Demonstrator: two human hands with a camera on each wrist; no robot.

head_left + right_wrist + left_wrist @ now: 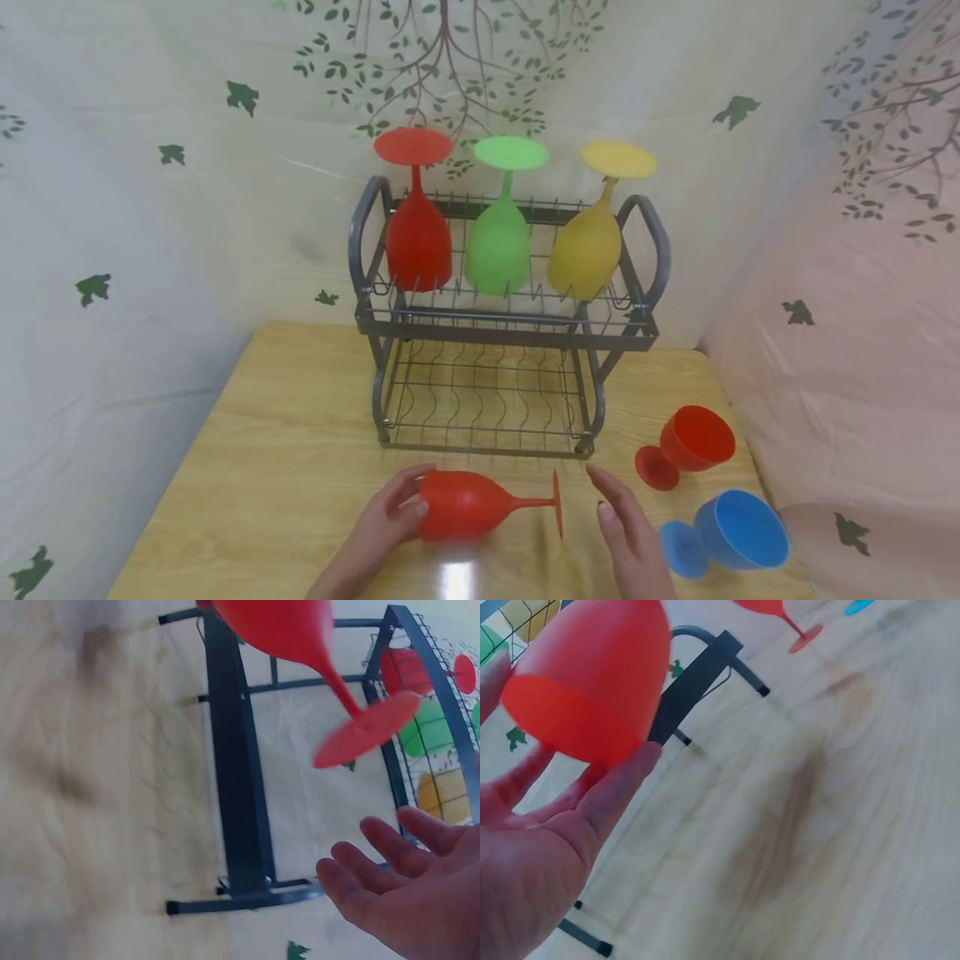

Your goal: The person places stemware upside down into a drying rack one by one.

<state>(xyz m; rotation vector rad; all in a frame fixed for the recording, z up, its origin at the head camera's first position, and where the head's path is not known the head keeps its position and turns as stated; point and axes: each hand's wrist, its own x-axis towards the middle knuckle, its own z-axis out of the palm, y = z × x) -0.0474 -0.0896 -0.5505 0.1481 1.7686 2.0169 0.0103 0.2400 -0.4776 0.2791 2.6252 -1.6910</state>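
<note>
A red plastic wine goblet (465, 504) lies sideways in the air in front of the rack, its foot pointing right. My left hand (386, 521) grips it by the rim end of the bowl; in the left wrist view, thumb and fingers (622, 784) close around that rim. To the right of the foot is my right hand (633, 533), apart from the goblet and holding nothing. Its fingers (352, 870) are spread and slightly bent below the goblet's foot in the right wrist view.
A black two-tier dish rack (510, 333) stands at the back of the wooden table (247, 467). Upside down on its top tier are a red goblet (420, 242), a green goblet (498, 250) and a yellow goblet (585, 254). A red goblet (697, 437) and a blue goblet (746, 533) lie at right.
</note>
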